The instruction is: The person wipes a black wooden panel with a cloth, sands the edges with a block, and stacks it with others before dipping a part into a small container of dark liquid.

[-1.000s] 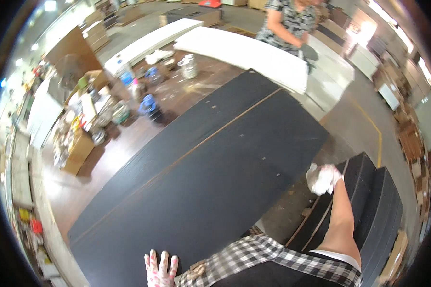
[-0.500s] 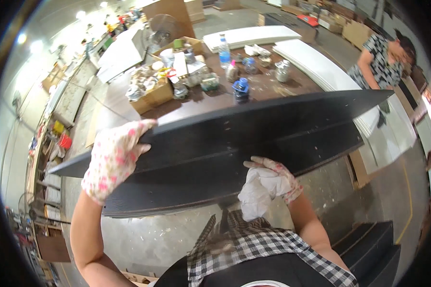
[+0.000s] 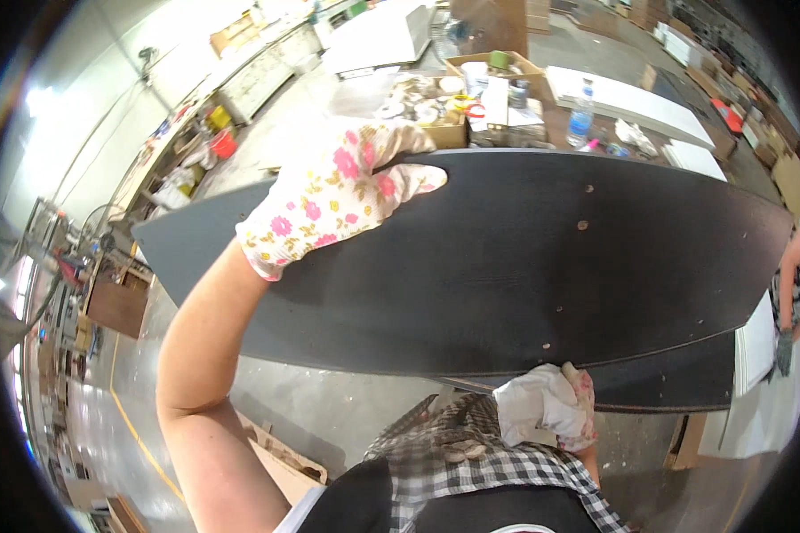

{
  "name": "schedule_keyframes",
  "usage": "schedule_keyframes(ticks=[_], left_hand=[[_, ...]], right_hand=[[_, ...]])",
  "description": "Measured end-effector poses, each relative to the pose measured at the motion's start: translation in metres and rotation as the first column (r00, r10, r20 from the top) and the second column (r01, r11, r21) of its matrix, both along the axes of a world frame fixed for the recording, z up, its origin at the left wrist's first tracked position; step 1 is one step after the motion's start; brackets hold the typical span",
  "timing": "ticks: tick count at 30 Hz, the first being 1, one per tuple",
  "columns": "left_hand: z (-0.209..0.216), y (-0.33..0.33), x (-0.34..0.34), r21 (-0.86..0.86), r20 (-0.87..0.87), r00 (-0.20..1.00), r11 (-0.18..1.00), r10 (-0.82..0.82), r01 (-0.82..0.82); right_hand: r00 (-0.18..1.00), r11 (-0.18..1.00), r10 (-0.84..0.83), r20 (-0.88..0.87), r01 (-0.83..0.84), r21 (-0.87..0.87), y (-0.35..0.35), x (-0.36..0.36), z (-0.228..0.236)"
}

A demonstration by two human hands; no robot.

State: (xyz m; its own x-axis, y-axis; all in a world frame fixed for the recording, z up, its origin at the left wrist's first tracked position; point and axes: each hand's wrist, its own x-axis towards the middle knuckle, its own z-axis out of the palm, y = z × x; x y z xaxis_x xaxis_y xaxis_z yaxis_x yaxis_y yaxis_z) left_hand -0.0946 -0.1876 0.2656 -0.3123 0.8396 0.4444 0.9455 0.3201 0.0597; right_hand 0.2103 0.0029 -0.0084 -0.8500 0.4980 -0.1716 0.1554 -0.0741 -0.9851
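Observation:
A long black board (image 3: pixel 471 275) is tilted up before me, its broad face towards me and a few small holes in it. My left hand (image 3: pixel 342 191), in a white glove with pink flowers, is closed over the board's upper edge, fingers on the far side and thumb on the near face. At the lower edge, my gloved right hand (image 3: pixel 582 404) holds a bunched white cloth (image 3: pixel 529 404); its fingers are partly hidden by the cloth. Beneath the tilted board, another black board (image 3: pixel 684 377) shows at the right.
Behind the board, a table carries a cardboard box (image 3: pixel 444 133) of clutter and a plastic bottle (image 3: pixel 580 114). White panels (image 3: pixel 631 93) lie beyond. A co-worker's arm (image 3: pixel 787 275) shows at the far right. A red bucket (image 3: pixel 223 145) stands by the left-hand bench.
The upper board has swung up, showing more of its face and hiding much of the table. My left hand has risen with its edge; the right hand and cloth have moved to the lower edge.

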Motion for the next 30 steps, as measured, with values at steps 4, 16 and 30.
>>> schedule_keyframes(ticks=[4,16,30], left_hand=[[-0.018,-0.071,-0.021,0.036,0.345,0.922,0.979,0.177,-0.202],[-0.135,-0.486,-0.118,0.169,0.544,0.591,0.612,0.595,-0.772],[-0.306,-0.795,-0.15,-0.08,0.835,0.074,0.254,0.545,-0.964]], right_hand=[[0.996,0.974,0.071,-0.06,-0.083,-0.211,-0.021,-0.032,0.024],[0.687,0.52,0.49,-0.537,-0.725,-0.452,-0.26,-0.267,0.032],[0.156,0.171,0.984,-0.089,-0.656,0.736,-0.526,-0.409,-0.096]])
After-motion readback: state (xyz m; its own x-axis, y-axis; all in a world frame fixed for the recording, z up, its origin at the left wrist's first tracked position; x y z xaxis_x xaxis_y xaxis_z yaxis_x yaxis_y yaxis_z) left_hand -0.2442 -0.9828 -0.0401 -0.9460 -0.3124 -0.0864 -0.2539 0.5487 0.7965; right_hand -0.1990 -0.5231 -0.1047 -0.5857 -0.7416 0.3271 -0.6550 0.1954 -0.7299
